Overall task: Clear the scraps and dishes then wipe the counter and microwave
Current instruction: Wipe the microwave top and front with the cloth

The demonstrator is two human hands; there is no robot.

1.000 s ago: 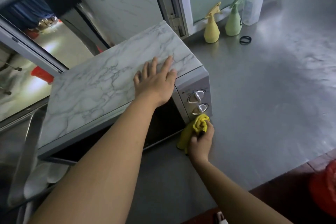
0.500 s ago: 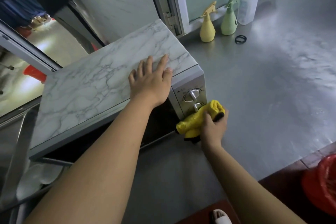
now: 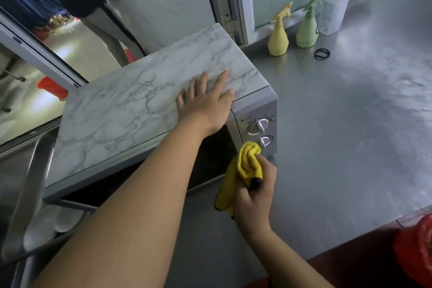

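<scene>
While my left hand [image 3: 205, 100] lies flat, fingers straight, on the marbled top of the microwave [image 3: 140, 110] near its front right corner, my right hand [image 3: 253, 194] grips the bunched yellow cloth [image 3: 245, 163] just below the control panel — that is the relation that matters. Cloth top sits against the lower edge of the panel, right under the lower knob [image 3: 266, 141]; whether it actually touches the knob I cannot quite tell, the fold hides it. Upper knob [image 3: 258, 127] lies above that, so the unwiped face runs upward from the cloth and leftward along the dark door [image 3: 210, 159].

Microwave's long axis runs from the front right corner back-left toward the sink [image 3: 25, 194] side of the counter [image 3: 339, 147]. Right hand is the nearer one to the front face; left hand only steadies from above.

My judgement: the step in hand is wiping the microwave front — next stroke goes up over the knobs or left across the door. Counter to the right looks bare apart from spray bottles [image 3: 278, 37] at the back edge.
</scene>
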